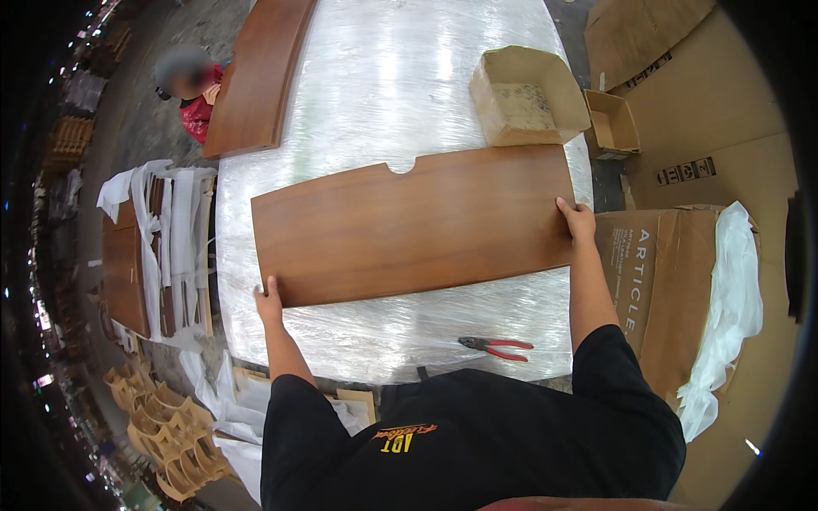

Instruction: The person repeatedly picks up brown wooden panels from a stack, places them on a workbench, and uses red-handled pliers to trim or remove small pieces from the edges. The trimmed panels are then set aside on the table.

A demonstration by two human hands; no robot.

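- Fingers of the left hand (269, 300) curl over the lower-left corner of a long rectangular brown wood-veneer panel (413, 223), holding it at its 8 o'clock end.
- Fingers of the right hand (579, 221) grip the panel's right short edge at 3 o'clock, thumb on the top face.
- Brown panel: lies flat and slightly tilted across the middle of the surface (383, 77), which is wrapped in clear plastic film; a small half-round notch marks its far long edge at 12 o'clock.
- Red-handled pliers (497, 346): on the film at 5 o'clock of the panel, well apart from both hands, near the surface's front edge.
- Open brown cardboard box (524, 106): on the surface at 1 o'clock, just beyond the panel's far right corner.
- Second brown wood panel (258, 77): at 11 o'clock, lying along the surface's left edge.
- Large flattened cardboard carton with white foam wrap (673, 281): at 3 o'clock, beside the right forearm.
- Another person in red (198, 106): at 10 o'clock, beyond the second panel.
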